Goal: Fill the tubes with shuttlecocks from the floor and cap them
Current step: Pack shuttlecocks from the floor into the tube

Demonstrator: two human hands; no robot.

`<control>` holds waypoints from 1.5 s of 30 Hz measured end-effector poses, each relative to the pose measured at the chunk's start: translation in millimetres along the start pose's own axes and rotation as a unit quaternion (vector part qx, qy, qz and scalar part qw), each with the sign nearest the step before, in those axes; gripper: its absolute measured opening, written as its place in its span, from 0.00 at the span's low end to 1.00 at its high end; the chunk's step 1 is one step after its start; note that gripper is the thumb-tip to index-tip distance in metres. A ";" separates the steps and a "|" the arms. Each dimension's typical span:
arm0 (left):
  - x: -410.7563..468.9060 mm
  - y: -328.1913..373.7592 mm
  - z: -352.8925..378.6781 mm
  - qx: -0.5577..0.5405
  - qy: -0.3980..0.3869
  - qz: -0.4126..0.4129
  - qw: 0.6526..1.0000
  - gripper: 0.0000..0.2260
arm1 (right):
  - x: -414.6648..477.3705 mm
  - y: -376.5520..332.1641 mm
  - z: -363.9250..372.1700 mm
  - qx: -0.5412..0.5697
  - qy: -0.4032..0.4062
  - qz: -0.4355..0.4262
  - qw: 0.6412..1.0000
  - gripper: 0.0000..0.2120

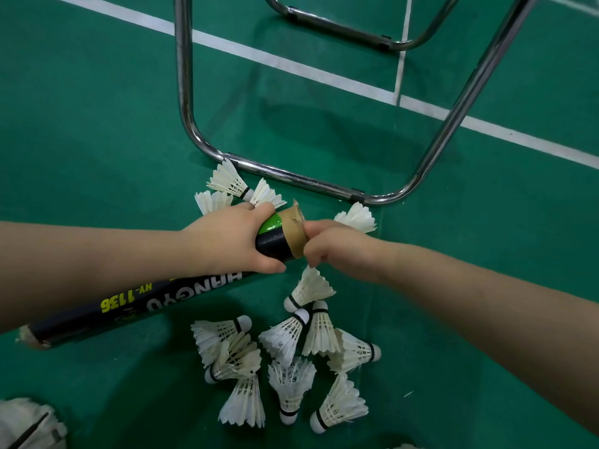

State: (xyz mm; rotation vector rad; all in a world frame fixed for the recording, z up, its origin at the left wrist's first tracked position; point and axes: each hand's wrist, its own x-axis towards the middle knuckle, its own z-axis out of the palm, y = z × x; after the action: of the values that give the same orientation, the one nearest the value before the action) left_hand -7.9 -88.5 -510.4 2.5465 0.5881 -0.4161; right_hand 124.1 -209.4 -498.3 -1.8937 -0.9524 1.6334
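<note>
the black cardboard tube (129, 306) slants from 8 o'clock up to the middle, with its torn brown mouth at centre. the left hand (227, 241) is wrapped round it just below that mouth. the right hand (334, 244) is curled against the rim, and i can't tell what it holds. the tube looks light, stiff and crushable, so grip the barrel, not the frayed lip. loose shuttlecocks (288, 338) lie heaped at 6 o'clock; their feathers look brittle, so they're best lifted by the cork. a chrome frame (291, 176) crowds the few at 11 o'clock.

floor (97, 124): green court, white lines (291, 66) | on it: scattered shuttlecocks (291, 387), chrome frame (291, 178)
</note>
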 end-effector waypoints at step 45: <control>-12.0 -10.7 18.8 0.055 -0.053 0.009 0.997 0.29 | 21.5 32.5 -54.8 0.308 0.138 0.076 0.938 0.06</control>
State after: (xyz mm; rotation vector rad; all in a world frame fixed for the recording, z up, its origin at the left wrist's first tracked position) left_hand -26.7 -93.9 -525.5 2.6132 0.5161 -0.5883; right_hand 185.4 -209.3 -525.8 -1.7041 -0.1422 1.4617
